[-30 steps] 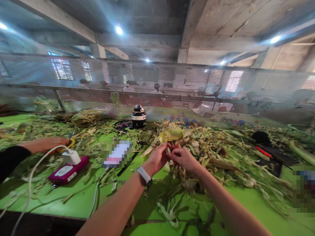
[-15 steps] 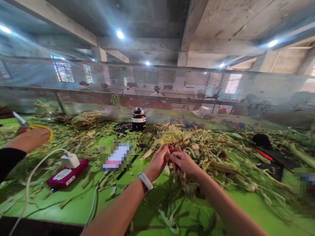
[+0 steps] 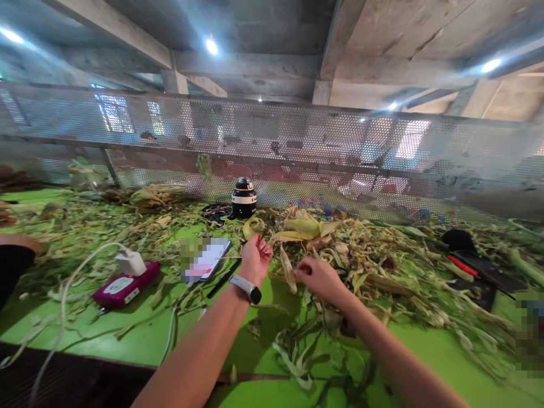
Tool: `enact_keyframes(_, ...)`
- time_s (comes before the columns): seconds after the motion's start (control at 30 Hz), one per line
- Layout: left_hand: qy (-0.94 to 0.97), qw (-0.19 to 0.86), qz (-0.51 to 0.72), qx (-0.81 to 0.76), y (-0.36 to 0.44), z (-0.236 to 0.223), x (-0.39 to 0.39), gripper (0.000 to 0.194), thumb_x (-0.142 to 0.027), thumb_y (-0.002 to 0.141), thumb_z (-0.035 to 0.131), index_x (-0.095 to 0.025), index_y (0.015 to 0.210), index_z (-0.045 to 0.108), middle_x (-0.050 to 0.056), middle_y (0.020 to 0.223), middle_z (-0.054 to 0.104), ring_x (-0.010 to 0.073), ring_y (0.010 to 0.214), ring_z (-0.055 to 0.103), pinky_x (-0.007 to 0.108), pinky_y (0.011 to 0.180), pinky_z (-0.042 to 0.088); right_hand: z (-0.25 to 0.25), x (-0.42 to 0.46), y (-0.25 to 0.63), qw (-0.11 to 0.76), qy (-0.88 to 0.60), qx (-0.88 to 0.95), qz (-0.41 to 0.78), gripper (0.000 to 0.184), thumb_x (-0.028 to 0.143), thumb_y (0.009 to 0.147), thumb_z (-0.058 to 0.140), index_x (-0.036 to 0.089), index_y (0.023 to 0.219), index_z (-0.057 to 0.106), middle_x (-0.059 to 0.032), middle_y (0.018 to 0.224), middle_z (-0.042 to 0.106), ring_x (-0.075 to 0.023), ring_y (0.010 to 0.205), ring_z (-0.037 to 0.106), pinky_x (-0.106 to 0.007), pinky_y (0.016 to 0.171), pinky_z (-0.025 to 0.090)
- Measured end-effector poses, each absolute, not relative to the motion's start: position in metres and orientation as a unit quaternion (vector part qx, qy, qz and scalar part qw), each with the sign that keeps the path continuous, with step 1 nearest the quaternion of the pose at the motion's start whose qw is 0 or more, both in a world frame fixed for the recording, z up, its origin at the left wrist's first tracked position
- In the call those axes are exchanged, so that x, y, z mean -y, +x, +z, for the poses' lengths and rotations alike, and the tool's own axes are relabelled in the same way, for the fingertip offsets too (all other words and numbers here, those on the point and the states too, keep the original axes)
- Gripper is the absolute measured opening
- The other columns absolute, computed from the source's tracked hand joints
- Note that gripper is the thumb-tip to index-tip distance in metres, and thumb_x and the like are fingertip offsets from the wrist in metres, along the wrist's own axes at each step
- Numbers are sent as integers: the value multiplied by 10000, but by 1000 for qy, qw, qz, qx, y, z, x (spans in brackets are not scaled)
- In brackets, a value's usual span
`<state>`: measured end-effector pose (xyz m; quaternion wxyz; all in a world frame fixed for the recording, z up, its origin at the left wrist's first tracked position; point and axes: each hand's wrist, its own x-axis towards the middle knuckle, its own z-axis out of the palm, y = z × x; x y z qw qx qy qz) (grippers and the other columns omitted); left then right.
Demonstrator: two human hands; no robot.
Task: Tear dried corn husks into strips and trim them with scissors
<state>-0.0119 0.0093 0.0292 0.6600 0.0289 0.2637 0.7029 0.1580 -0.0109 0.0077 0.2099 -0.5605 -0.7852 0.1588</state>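
Closed fingers of my left hand hold a curled yellow-green corn husk strip, which rises beyond the fingertips. A thin pale stalk juts out leftward beside this hand. To the right, my right hand is closed in a pinch. A pale, narrow dry husk stands at its fingertips; whether they grip it I cannot tell. Behind both hands, a wider yellow-green husk lies on the heap of dry husk scraps.
A phone, a magenta power block with a white charger and cables lie left. A black bottle stands behind, before a perforated metal screen. Dark gear sits right. A co-worker's arm enters at left.
My hands, together before, have moved apart. The left went left and up with the husk strip; a pale husk now shows between them. The co-worker's hand with scissors withdrew leftward.
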Motion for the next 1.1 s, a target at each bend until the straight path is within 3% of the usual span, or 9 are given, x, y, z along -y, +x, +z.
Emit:
enact_keyframes(0.13,46,660,702,-264,-5,25,-8,325,-61,896,428,-182,599,377,-89,389,264,33,346,257,141,370,266,1,26,142,90,-588,803,29,295,415,786,580,174,951,622,-104,902,699,-242,799,644,-285,643,396)
enact_keyframes(0.23,66,665,695,-265,-3,23,-9,261,-97,914,426,-154,668,490,-99,399,246,35,340,240,142,369,252,1,24,144,76,-603,793,36,163,274,793,530,182,868,642,-94,859,708,-224,795,644,-274,642,384)
enact_keyframes(0.4,91,673,677,-283,-2,23,-8,337,-211,960,370,-142,662,513,-97,392,236,42,326,242,146,357,247,7,6,161,256,-603,732,187,153,239,756,525,181,626,580,-35,637,642,-149,608,570,-243,565,374)
enact_keyframes(0.53,96,675,662,-311,2,22,-6,356,-184,936,407,-171,580,409,-98,375,238,42,310,243,148,344,239,13,1,166,403,-514,619,435,192,360,720,574,184,647,559,37,523,541,-87,440,445,-214,466,358)
enact_keyframes(0.63,119,682,641,-332,7,19,-5,311,-130,897,447,-161,588,431,-103,366,247,36,298,246,143,331,219,14,3,164,418,-471,608,483,263,444,701,607,183,698,576,45,545,544,-76,435,430,-208,448,340)
enact_keyframes(0.73,138,685,638,-325,8,18,-5,231,-115,880,459,-127,657,519,-110,365,249,32,294,245,135,328,217,16,6,164,348,-513,700,353,285,468,721,617,183,717,601,22,571,568,-108,505,487,-223,481,340)
enact_keyframes(0.87,130,672,653,-323,2,21,-7,216,-107,860,485,-136,646,508,-114,375,246,28,298,244,133,335,229,24,11,170,235,-589,765,112,255,444,778,600,198,842,615,-7,690,633,-156,655,568,-243,560,324)
enact_keyframes(1.0,125,671,657,-320,-1,20,-9,199,-132,815,576,-151,637,488,-123,398,227,23,303,238,130,335,224,25,14,174,97,-628,771,41,244,379,773,604,187,923,596,-59,829,680,-214,775,623,-260,592,317)
enact_keyframes(1.1,110,672,657,-323,0,17,-10,200,-153,836,564,-147,647,500,-119,403,230,26,306,247,128,335,237,25,14,171,72,-646,760,6,167,283,824,530,186,945,592,-81,922,684,-219,829,636,-266,613,324)
